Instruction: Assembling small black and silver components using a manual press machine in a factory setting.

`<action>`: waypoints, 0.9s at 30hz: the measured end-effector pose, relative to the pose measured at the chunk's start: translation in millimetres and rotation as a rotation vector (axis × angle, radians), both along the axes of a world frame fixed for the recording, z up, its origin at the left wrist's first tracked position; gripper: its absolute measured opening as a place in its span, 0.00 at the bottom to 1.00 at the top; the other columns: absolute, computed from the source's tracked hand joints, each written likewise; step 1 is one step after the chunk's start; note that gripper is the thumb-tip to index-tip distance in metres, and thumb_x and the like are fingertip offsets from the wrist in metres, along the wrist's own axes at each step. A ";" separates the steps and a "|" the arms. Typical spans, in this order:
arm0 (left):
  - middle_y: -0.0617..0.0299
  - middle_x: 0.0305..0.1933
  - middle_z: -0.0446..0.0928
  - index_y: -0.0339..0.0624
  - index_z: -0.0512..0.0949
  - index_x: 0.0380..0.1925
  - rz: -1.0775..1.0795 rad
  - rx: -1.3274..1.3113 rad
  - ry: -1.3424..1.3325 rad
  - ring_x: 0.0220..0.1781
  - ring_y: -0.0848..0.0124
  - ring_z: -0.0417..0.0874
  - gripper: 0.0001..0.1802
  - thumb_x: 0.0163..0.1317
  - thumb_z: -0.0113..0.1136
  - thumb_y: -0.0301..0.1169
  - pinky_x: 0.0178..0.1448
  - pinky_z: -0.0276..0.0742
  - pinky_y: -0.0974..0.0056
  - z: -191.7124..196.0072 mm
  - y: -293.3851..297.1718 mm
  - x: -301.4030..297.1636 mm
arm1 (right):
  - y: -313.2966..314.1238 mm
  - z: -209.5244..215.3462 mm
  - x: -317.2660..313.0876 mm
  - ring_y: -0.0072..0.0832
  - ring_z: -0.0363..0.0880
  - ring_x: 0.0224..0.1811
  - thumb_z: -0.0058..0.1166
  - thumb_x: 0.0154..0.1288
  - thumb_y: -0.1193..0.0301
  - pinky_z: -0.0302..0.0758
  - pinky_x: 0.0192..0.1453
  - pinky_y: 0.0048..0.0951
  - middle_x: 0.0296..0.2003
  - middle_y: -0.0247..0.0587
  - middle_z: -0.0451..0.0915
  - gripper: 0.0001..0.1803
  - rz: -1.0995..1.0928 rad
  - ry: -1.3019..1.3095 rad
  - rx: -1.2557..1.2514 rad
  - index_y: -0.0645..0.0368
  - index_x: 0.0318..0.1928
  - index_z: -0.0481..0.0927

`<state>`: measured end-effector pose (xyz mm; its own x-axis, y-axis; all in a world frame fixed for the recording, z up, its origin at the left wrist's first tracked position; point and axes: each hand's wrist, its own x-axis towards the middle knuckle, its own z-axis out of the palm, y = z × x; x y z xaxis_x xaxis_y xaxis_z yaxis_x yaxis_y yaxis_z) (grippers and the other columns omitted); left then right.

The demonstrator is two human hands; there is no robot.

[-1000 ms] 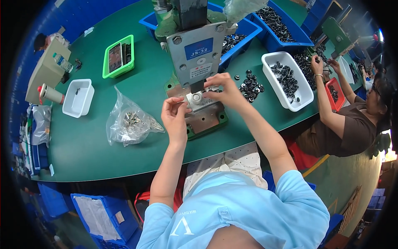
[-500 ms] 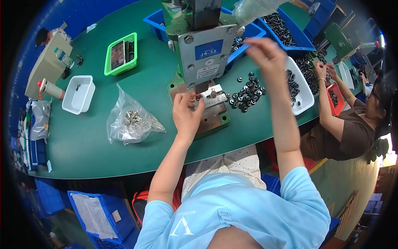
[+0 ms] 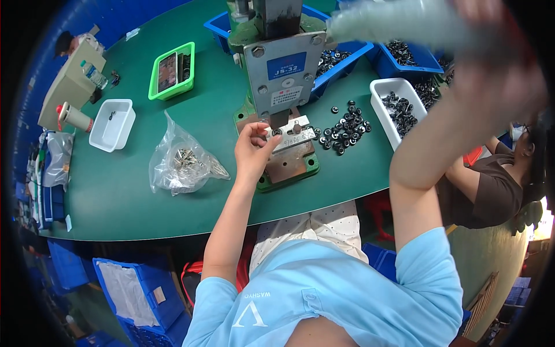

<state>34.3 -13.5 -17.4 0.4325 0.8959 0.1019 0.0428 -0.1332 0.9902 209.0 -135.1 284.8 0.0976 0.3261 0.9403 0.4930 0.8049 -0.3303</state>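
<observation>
My left hand (image 3: 252,147) is at the metal fixture (image 3: 298,137) of a green bench press (image 3: 280,75). Its thumb and fingertips close around a small black round part (image 3: 277,132) under the press ram (image 3: 280,119). My right hand (image 3: 498,78), smeared by motion, is at the upper right, around the end of the press lever (image 3: 399,24), which has a pale plastic wrapping. Just right of the fixture lies a loose pile of black round parts with shiny centres (image 3: 346,128).
A clear bag (image 3: 182,165) of metal pins lies left of the press. Farther left are a white tray (image 3: 95,130) and a green basket (image 3: 155,81). A white bin (image 3: 381,107) and blue bins (image 3: 341,72) hold parts on the right, where a co-worker (image 3: 491,196) sits.
My right hand has moved right and toward me, and the wrapped lever has swung with it. The left hand stays at the fixture. The view has shifted slightly.
</observation>
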 end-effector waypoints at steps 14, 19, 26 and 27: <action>0.66 0.29 0.76 0.32 0.80 0.35 -0.026 -0.290 -0.249 0.24 0.81 0.68 0.10 0.58 0.60 0.30 0.29 0.63 0.77 11.3 2.3 -7.7 | -82.8 -136.4 -19.0 0.39 0.81 0.34 0.40 0.60 0.67 0.50 0.69 0.52 0.22 0.42 0.78 0.11 0.259 0.044 -0.064 0.56 0.23 0.72; 0.66 0.28 0.78 0.34 0.81 0.34 -0.016 -0.316 -0.241 0.23 0.83 0.67 0.10 0.58 0.61 0.31 0.26 0.61 0.78 11.2 6.1 -8.2 | -81.2 -132.2 -10.0 0.39 0.81 0.35 0.40 0.60 0.66 0.51 0.68 0.51 0.22 0.41 0.78 0.11 0.275 -0.011 -0.078 0.55 0.25 0.72; 0.63 0.32 0.79 0.36 0.81 0.30 0.218 -0.280 -0.408 0.22 0.84 0.66 0.09 0.59 0.58 0.31 0.22 0.61 0.78 31.2 0.0 -0.3 | -31.6 -82.4 34.0 0.35 0.75 0.40 0.45 0.65 0.61 0.68 0.53 0.41 0.34 0.42 0.74 0.18 -0.296 0.445 0.112 0.56 0.52 0.68; 0.60 0.34 0.79 0.35 0.78 0.32 0.272 -0.297 -0.459 0.24 0.81 0.71 0.09 0.62 0.56 0.31 0.24 0.67 0.77 25.6 4.4 -7.2 | -7.8 -45.7 12.9 0.33 0.77 0.33 0.43 0.66 0.58 0.72 0.46 0.36 0.28 0.40 0.75 0.17 -0.239 0.263 0.077 0.58 0.45 0.73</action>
<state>27.1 -9.2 8.2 0.1550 0.9867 -0.0479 -0.4038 0.1076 0.9085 221.9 -143.0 239.1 0.4045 0.1942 0.8937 0.5761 0.7048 -0.4139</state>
